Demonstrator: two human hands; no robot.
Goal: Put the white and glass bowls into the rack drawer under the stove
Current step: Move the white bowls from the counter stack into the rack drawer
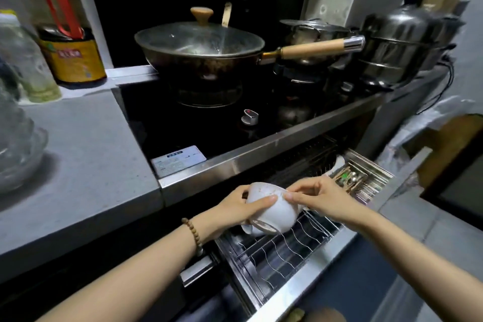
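— How many bowls did the person have in hand when you looked?

— One that I could count for certain: a round white ceramic bowl [271,208], tipped nearly upside down so its foot ring faced the camera. Both hands were on it. The left hand [241,208] gripped its side with the thumb pressed across the wall; the right hand [317,197] pinched the rim with its fingertips. A second white piece [247,229] showed just beneath it, touching, but I could not tell whether that was another bowl.

— And where was it?

— Just over the left end of the pulled-out stainless steel wire rack drawer [287,251] under the black glass stove [183,125].

— The glass bowls?

— A stack of clear glass bowls [18,144] sat on the grey stone counter [86,165] at far left, well apart from the drawer; too blurred to count.

— Anything else?

— One dark wok with a glass lid and wooden handle [201,52], two steel pots [407,42] to its right, one silver knob [249,116], and one wooden bead bracelet [193,234] on the left wrist. A cutlery tray [360,178] lay at the drawer's far end.
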